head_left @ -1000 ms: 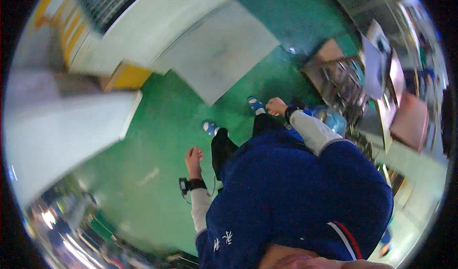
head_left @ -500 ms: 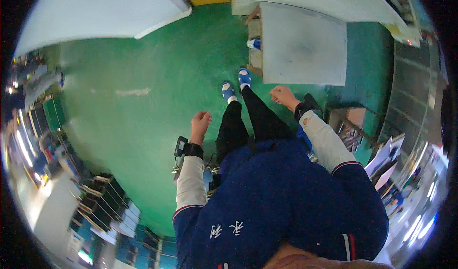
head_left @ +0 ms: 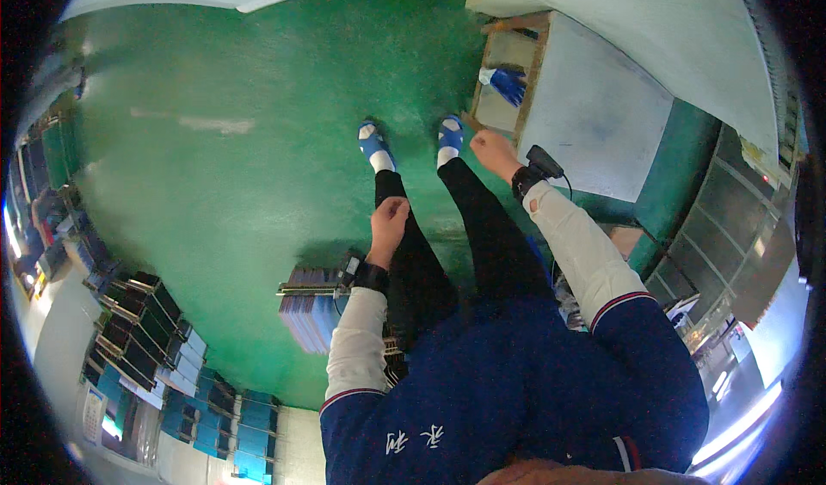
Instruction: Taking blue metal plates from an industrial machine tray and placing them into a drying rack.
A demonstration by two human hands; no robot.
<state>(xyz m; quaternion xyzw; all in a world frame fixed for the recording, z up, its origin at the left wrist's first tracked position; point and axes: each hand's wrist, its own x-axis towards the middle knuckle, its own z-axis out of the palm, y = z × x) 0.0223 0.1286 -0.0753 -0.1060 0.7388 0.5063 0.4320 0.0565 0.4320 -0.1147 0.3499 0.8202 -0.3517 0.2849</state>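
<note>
My left hand [head_left: 390, 225] hangs in front of my left leg, its fingers curled in and nothing seen in them. My right hand [head_left: 495, 154] is closed in a loose fist beside the near corner of a small grey-topped table [head_left: 594, 106]; it too shows nothing held. Each wrist wears a black band with a small black device. Inside the open side of the table lies a blue and white work glove [head_left: 506, 85].
Green floor [head_left: 215, 166] stretches around my blue slippers [head_left: 376, 145]. By my left forearm stands a rack of thin upright panels [head_left: 311, 308]. More dark racks [head_left: 142, 326] line the lower left. A metal-framed mesh structure [head_left: 705, 214] is at right; a pale machine body [head_left: 662, 20] rises beyond the table.
My feet have stepped apart and my body has turned. The table now sits farther right, showing more of the glove. The panel rack has come into view at my left.
</note>
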